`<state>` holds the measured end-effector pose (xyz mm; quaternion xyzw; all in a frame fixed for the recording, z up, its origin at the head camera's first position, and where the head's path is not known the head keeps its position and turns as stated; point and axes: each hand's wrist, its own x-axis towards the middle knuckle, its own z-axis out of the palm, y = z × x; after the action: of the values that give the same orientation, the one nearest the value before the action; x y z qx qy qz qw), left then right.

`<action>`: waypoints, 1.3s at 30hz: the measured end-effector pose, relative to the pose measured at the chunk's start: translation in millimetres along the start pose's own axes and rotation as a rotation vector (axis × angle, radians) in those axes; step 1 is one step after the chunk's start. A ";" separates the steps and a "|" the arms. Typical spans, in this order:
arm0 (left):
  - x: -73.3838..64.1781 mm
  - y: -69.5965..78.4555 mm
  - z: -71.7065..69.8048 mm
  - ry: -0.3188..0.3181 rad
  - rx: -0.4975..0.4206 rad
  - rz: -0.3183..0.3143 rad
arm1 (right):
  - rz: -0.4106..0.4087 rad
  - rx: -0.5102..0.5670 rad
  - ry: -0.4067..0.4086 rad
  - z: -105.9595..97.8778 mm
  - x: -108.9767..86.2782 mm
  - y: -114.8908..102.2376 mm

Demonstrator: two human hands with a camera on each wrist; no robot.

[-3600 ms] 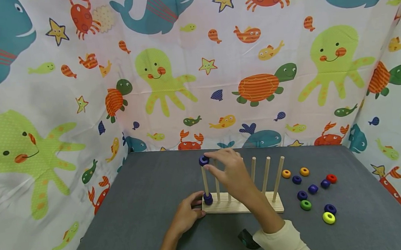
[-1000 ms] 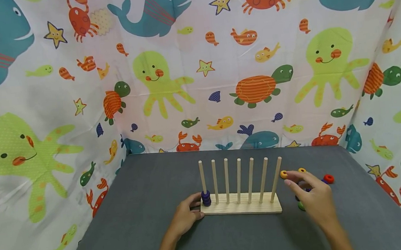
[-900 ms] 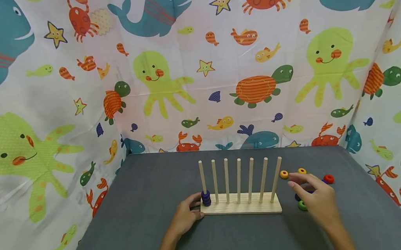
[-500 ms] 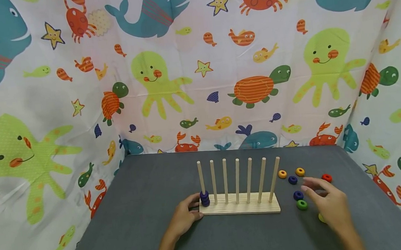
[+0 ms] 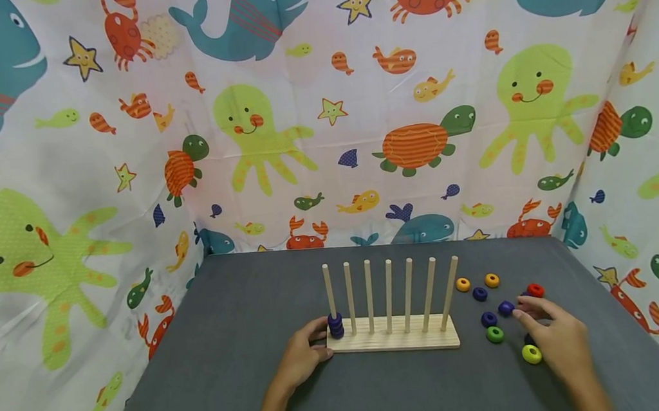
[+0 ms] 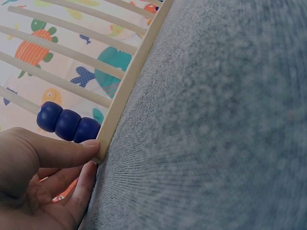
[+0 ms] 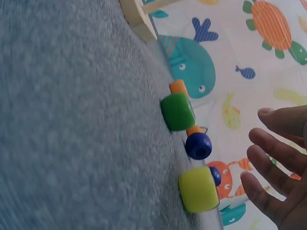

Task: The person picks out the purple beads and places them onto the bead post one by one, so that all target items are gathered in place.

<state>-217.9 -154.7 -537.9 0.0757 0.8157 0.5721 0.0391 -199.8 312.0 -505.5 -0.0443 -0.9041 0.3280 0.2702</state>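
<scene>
A wooden peg stand (image 5: 392, 341) with a row of upright pegs stands on the grey table. Three dark blue beads (image 5: 336, 326) are stacked at the foot of its leftmost peg. My left hand (image 5: 302, 357) pinches the left end of the base; in the left wrist view the thumb (image 6: 76, 152) presses on it beside the beads (image 6: 68, 123). Over the loose beads on the right, my right hand (image 5: 561, 340) has parted fingers holding nothing. Its fingertips are close to a purple bead (image 5: 506, 308). A yellow bead (image 5: 531, 354) lies beside the hand, which partly hides a dark blue one.
Right of the stand lie two orange beads (image 5: 463, 284), dark blue beads (image 5: 489, 319), a green bead (image 5: 494, 334) and a red bead (image 5: 535, 290). A sea-animal patterned cloth (image 5: 301, 137) hangs around the table (image 5: 257, 314).
The third blue bead went onto the leftmost peg. My right hand then moved over to the loose beads, first near an orange one, then further right and nearer. The left hand kept its hold.
</scene>
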 end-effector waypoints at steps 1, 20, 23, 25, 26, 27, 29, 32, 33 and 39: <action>-0.4 0.1 0.1 0.000 0.000 0.002 | 0.005 -0.008 0.000 -0.7 0.1 2.2; 1.0 -2.1 0.9 0.000 0.026 0.007 | 0.281 -0.076 -0.251 -11.3 7.5 24.0; 1.1 -1.6 1.0 0.001 0.028 0.009 | 0.314 -0.077 -0.288 -11.8 9.5 26.6; 1.0 -1.4 0.9 0.002 0.027 0.009 | 0.336 -0.078 -0.317 -12.0 10.2 28.8; 0.8 -1.1 0.8 0.001 0.025 0.009 | 0.347 -0.079 -0.328 -12.2 10.2 29.8; 0.6 -0.8 0.7 0.000 0.023 0.008 | 0.359 -0.080 -0.342 -12.4 10.2 30.9; 0.2 -0.5 0.5 -0.001 0.020 0.007 | 0.377 -0.085 -0.366 -12.8 10.4 32.4; -0.6 0.0 0.1 -0.003 0.019 0.003 | 0.393 -0.096 -0.398 -13.3 10.6 34.3; -0.8 0.0 0.0 -0.003 0.020 0.001 | 0.397 -0.096 -0.408 -13.4 10.6 34.7; -0.2 -1.2 -0.3 -0.004 0.024 -0.002 | 0.423 -0.091 -0.437 -13.3 10.3 34.7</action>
<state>-217.9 -155.4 -539.0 0.0765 0.8225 0.5622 0.0403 -205.1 349.3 -513.7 -0.1719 -0.9252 0.3381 -0.0073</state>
